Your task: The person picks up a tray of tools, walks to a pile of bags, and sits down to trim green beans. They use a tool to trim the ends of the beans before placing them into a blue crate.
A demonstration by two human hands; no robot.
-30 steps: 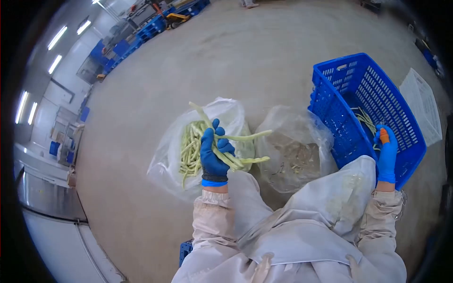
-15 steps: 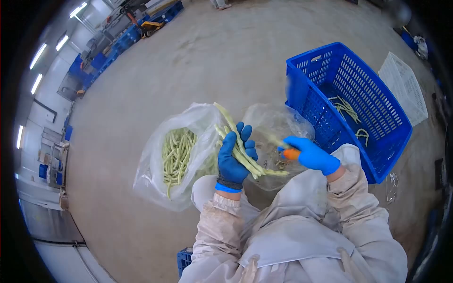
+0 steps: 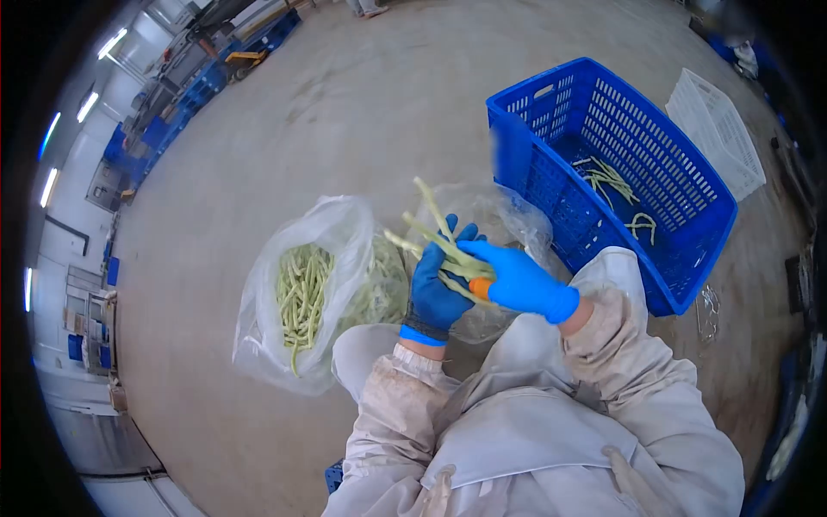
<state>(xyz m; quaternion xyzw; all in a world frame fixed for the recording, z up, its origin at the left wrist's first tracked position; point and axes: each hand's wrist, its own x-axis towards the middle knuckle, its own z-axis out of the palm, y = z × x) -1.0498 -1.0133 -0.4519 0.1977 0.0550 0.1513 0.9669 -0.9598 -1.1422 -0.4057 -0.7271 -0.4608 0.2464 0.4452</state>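
Observation:
My left hand (image 3: 438, 289), in a dark blue glove over a light blue one, is closed around several long pale green beans (image 3: 425, 226), which stick out past its fingers. Against them is my right hand (image 3: 517, 277) in a bright blue glove, gripping an orange-handled tool (image 3: 481, 287). The tool's working end is hidden among the beans and fingers. Left of my hands, a clear plastic bag (image 3: 256, 349) stands open on the floor with many green beans (image 3: 301, 293) inside. A second clear bag (image 3: 527, 215) lies behind my hands, partly covered by them.
A blue slotted crate (image 3: 551, 194) at the right holds a few loose beans (image 3: 610, 179). Behind it stands a white crate (image 3: 719, 129). Blue pallets (image 3: 202, 86) line the far left wall. A person's legs (image 3: 366, 7) show at the top edge.
My right hand has moved left with the orange-handled tool and now meets the beans at my left hand. The beans have shifted in my left hand. The whole view has turned slightly.

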